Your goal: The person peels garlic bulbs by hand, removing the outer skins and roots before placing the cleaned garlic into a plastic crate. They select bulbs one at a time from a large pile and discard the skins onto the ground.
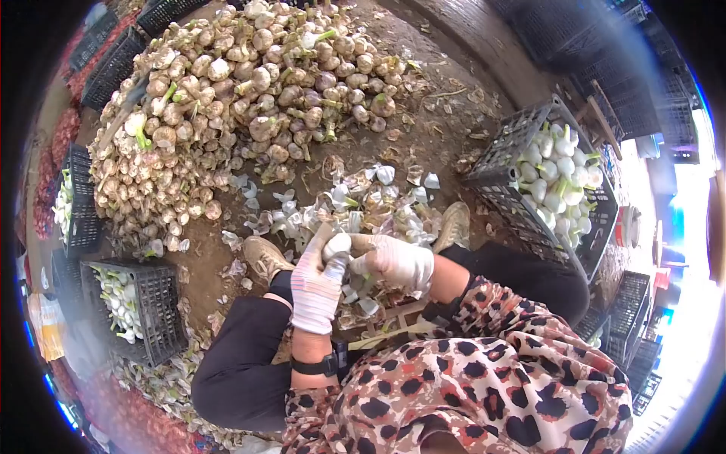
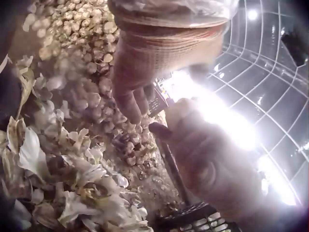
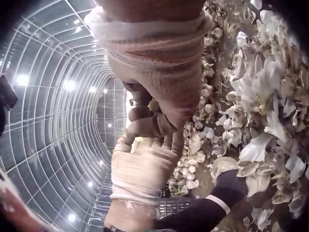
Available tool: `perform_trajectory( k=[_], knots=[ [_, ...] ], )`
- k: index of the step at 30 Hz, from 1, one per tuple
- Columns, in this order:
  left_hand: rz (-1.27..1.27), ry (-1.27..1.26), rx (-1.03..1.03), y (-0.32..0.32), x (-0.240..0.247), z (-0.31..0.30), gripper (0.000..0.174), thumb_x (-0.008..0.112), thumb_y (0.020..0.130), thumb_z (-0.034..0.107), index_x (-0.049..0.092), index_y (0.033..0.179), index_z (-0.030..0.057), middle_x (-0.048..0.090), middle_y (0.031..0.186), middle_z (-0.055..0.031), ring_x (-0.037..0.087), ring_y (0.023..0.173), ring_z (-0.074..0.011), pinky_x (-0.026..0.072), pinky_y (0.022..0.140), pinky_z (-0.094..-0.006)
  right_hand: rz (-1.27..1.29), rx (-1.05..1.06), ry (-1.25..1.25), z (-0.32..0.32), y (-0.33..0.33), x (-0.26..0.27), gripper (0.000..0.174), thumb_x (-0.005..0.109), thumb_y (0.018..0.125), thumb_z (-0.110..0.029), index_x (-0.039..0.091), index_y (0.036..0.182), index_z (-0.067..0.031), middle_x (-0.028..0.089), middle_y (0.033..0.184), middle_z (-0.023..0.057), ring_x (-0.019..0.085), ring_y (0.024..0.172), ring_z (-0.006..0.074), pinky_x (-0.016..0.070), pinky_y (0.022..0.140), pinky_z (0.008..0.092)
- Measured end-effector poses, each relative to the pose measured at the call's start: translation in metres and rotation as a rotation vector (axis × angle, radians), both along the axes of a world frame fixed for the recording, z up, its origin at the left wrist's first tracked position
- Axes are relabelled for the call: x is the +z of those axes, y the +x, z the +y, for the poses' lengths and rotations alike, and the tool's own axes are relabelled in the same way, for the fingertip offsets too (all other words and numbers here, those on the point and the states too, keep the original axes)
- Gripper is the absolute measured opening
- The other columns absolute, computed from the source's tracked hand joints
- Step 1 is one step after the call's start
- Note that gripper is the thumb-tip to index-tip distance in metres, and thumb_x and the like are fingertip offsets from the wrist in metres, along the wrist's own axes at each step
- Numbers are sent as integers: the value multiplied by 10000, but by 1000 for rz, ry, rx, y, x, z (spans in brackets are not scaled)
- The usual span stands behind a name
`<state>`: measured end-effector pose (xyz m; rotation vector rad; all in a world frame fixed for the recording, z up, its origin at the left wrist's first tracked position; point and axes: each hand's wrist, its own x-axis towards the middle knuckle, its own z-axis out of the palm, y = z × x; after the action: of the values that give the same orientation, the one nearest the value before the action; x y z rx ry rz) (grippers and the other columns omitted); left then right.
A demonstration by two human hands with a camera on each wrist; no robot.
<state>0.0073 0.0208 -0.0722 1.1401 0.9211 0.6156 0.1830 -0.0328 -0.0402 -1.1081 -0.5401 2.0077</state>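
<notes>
Holding, in the head view, the white bulb (image 1: 338,246) pinched in the left grip (image 1: 316,291) above loose skins (image 1: 412,223), had the right grip (image 1: 397,261) curled close to it, pinching or merely touching: could not tell which. Judged it liable to slip, through smooth flesh against cloth gloves (image 1: 311,319), and to land among pale skins, hard to spot again. Looked, in the left wrist view, at both grips close together, but could not make out the bulb past fingers and glare. Saw, in the right wrist view, a green stub (image 3: 153,105) among the right grip's curled fingers; feared a snap from too sharp a tug.
</notes>
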Motion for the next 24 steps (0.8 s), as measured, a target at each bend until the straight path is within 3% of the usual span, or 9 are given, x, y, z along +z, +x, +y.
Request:
perform_trajectory(
  k=[3,6,8,10,11,14,17,21,24],
  knots=[
    [149,-100,245,-32,41,32,478,696,954,250,571,1363,37,679,1159,-145,670,965,-210,573,807,-316,6,113,24,37,24,-12,613,631,919,-258,453,1463,-39,662,1127,133,677,905,210,604,786,351],
    [-935,-288,752,-106,69,97,372,664,903,213,591,1182,-23,673,1055,-227,690,919,-326,639,739,-437,-495,-12,-1,103,30,-66,643,691,909,-260,467,1457,-9,698,1117,153,681,847,217,569,743,355],
    [-986,-45,925,-189,92,125,543,622,949,233,427,1371,-47,558,1329,-223,603,1156,-312,558,933,-436,-625,-87,-94,141,33,-86,575,696,874,-268,558,1360,7,710,1050,152,643,829,215,537,734,355],
    [-917,135,1244,-233,113,137,753,588,983,292,225,1537,-66,363,1568,-223,462,1381,-304,414,1138,-469,-840,-66,-57,189,42,-214,454,722,856,-275,643,1235,-36,726,1033,118,678,910,238,540,824,354],
    [-800,137,1259,-235,115,134,588,568,991,226,381,1470,-60,453,1501,-234,486,1371,-323,489,1067,-501,-926,-154,-60,207,40,-243,354,744,845,-239,694,1151,-69,737,995,86,682,904,212,542,837,328],
    [-568,118,958,-185,87,108,373,554,1009,199,577,1300,-32,655,1253,-206,682,1080,-309,610,867,-405,-1789,884,491,249,34,-229,268,750,788,-195,746,1039,-100,747,1040,103,704,983,241,542,867,337],
    [-291,-104,821,-112,52,103,345,566,1010,210,610,1268,-15,701,1118,-207,721,870,-244,630,728,-335,-1760,1032,341,271,33,-231,523,866,618,-269,748,1099,-99,742,1104,97,686,1079,261,510,965,323],
    [182,-148,626,-46,26,88,377,647,985,218,606,1279,-14,671,1066,-133,691,879,-210,583,729,-307,-1832,1250,554,246,37,-164,397,892,534,-257,785,913,-208,752,995,14,698,1017,224,532,901,311],
    [127,-297,477,-36,-11,77,565,667,958,153,442,1454,2,575,1310,-175,653,1007,-202,573,787,-303,-1401,320,424,192,24,-150,315,756,698,-195,738,1002,-116,723,934,108,693,952,297,542,812,374]
  ],
)
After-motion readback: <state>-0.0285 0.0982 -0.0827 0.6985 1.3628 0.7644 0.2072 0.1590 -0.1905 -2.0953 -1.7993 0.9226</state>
